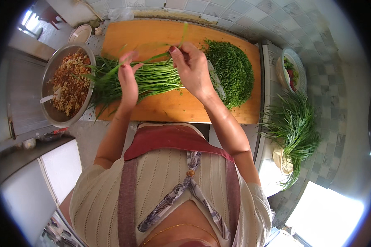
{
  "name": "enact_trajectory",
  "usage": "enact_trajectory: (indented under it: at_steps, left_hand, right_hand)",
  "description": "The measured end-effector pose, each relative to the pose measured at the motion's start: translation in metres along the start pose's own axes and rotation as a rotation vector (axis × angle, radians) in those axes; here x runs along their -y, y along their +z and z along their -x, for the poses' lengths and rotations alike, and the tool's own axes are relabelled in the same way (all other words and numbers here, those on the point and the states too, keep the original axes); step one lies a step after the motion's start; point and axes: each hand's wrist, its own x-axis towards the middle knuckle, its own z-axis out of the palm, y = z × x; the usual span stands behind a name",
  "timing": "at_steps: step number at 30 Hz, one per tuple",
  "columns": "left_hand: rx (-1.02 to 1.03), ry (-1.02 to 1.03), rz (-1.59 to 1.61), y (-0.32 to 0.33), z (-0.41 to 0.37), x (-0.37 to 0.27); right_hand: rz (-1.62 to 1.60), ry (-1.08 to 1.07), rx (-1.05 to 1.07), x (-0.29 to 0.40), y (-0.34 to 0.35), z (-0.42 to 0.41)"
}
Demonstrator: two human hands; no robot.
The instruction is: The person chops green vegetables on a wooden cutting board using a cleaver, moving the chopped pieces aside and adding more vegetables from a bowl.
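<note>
A few long green blades, apparently garlic chives (156,57), are pinched between the thumb and fingers of my right hand (191,69), above a wooden cutting board (160,108). My left hand (128,80) is blurred, with thumb and fingers apart. A green blade crosses it; I cannot tell whether they touch. Below both hands lies a bundle of chives (157,77), pale stems to the right and leafy tips to the left. Right of my right hand is a mound of finely chopped greens (232,74). A flat blade, seemingly a cleaver's (215,80), lies against the mound, partly hidden by my wrist.
A metal bowl (92,61) of crumbly orange and yellow filling, with a white spoon (47,98), stands left, under the leaf tips. Behind it is a plate (80,34). To the right are a basket (297,64) and more chives (292,123). A tiled wall (228,12) borders the back.
</note>
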Motion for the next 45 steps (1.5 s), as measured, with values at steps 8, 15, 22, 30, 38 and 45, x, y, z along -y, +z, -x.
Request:
enact_trajectory:
  at_steps: [8, 15, 22, 30, 38, 45]
  left_hand:
    - [0.266, -0.509, 0.551, -0.040, -0.021, -0.047]
    - [0.301, -0.857, 0.235, -0.044, 0.014, -0.011]
    - [0.124, -0.684, 0.412, -0.067, -0.005, 0.021]
    - [-0.071, -0.370, 0.212, -0.068, -0.018, 0.002]
    - [0.064, 0.332, -0.734, -0.044, -0.061, -0.151]
    - [0.583, 0.247, -1.010, -0.016, -0.033, 0.001]
  right_hand:
    - [0.192, 0.033, 0.233, -0.055, 0.034, -0.005]
    - [0.514, 0.184, 0.369, -0.111, 0.045, 0.002]
    - [0.716, 0.067, 0.440, -0.130, 0.022, 0.000]
    - [0.610, 0.262, 0.439, -0.121, 0.006, -0.003]
    - [0.461, -0.022, 0.223, -0.119, 0.042, 0.018]
    - [0.643, -0.090, 0.129, -0.148, 0.029, 0.012]
